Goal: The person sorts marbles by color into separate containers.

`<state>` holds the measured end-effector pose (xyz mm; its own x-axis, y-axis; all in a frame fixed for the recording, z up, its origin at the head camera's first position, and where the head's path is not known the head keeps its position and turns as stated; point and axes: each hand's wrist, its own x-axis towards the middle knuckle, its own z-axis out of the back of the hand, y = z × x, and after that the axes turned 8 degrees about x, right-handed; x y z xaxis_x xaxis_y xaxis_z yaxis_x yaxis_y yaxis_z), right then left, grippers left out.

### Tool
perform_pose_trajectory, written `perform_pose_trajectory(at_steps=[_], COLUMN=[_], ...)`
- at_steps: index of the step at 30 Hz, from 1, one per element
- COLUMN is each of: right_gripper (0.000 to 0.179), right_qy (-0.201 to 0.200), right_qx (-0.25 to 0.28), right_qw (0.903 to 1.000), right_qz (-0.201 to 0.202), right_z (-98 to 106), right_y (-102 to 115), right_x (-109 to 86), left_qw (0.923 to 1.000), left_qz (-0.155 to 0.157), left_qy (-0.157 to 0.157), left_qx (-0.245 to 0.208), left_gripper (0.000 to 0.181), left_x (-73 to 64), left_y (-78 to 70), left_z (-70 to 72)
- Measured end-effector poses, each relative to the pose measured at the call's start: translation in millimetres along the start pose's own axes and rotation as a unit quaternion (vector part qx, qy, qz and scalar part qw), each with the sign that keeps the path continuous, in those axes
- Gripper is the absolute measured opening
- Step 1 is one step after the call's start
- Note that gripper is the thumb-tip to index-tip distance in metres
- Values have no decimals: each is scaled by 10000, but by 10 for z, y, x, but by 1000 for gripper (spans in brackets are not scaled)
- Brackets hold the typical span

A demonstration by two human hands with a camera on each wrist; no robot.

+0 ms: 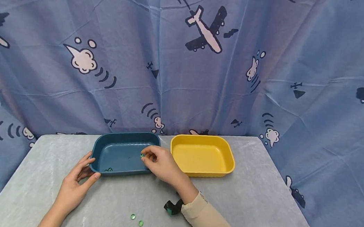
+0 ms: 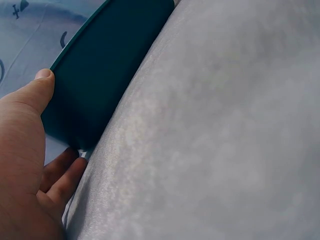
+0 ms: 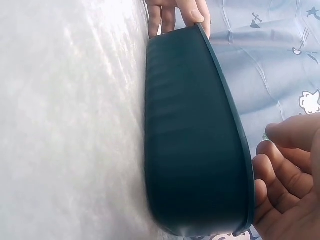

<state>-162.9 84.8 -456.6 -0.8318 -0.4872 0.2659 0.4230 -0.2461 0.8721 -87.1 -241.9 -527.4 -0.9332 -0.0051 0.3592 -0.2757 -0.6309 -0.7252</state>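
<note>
My right hand [image 1: 161,162] is over the right end of a dark teal tray [image 1: 125,136], pinching a small green glass gem [image 1: 142,155] between thumb and fingertips. In the right wrist view the gem [image 3: 266,136] shows just above the tray's rim. My left hand [image 1: 76,183] grips the tray's front left corner, its thumb on the rim and its fingers along the left side. Inside the tray, a couple of green gems [image 1: 110,170] lie near the front left. Several more green gems [image 1: 141,223] are on the table in front.
A yellow tray [image 1: 201,174] stands just right of the teal one. Partly behind my right forearm lies a black curved object [image 1: 173,208] with a green patch. A grey cloth covers the table [image 1: 258,201]; a blue printed curtain [image 1: 126,54] hangs behind it.
</note>
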Motion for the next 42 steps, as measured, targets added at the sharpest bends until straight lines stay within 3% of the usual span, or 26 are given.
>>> perform_pose_trajectory(at_steps=[30, 36, 42], right_gripper=[13, 12, 12], right_qy=[66, 241, 689], right_qx=[19, 30, -31], right_qw=[10000, 9995, 9974], right_qz=[68, 181, 226], right_z=[69, 79, 78], right_y=[77, 147, 226], right_x=[-28, -73, -138], left_qw=[10000, 10000, 10000], left_qz=[71, 23, 20], left_qy=[63, 13, 24], left_qx=[-2, 35, 28], left_gripper=[62, 63, 63], left_x=[11, 12, 10], left_y=[-49, -24, -8], left_z=[25, 25, 15])
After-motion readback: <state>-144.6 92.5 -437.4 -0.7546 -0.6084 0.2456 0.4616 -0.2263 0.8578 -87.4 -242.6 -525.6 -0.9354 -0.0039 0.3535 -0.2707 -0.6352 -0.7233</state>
